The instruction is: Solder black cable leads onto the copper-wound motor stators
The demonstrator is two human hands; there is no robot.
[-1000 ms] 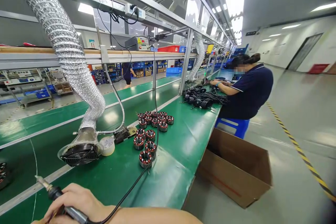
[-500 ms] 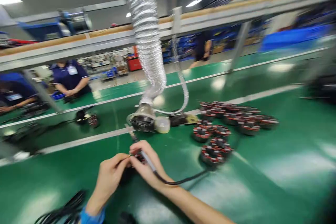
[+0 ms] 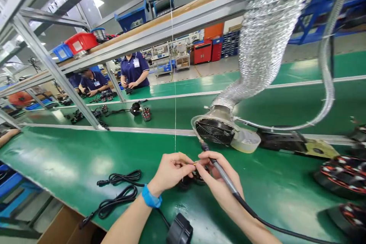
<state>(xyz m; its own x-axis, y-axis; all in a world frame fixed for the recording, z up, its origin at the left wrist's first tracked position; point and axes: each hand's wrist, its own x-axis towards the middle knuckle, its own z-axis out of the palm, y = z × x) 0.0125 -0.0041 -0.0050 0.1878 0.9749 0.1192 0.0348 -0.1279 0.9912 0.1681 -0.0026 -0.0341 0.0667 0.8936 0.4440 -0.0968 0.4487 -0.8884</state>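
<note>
My left hand (image 3: 174, 169), with a blue strap (image 3: 151, 197) round its wrist, pinches a thin yellow-orange wire (image 3: 195, 163) between thumb and fingertips. My right hand (image 3: 228, 187) is closed around a soldering iron (image 3: 224, 175), whose tip points up and away toward the fan hood. The two hands' fingertips almost meet. Below them sits a dark round part (image 3: 198, 177) with red bits, mostly hidden by the fingers. A thin pale strand (image 3: 175, 122) hangs from a spool (image 3: 162, 0) on the shelf and ends behind my left hand.
A fan hood (image 3: 215, 131) on a silver duct (image 3: 259, 34) stands just ahead, beside a round clear dish (image 3: 247, 141). Coiled black cables (image 3: 122, 196) and a black housing (image 3: 180, 230) lie nearer me. Wound motor stators (image 3: 343, 175) sit at right. Co-workers (image 3: 134, 70) are across the bench.
My view has swung left and come closer, so hood, duct and stators now appear further right and larger. Both hands stay together over the dark part, the soldering iron still in my right hand.
</note>
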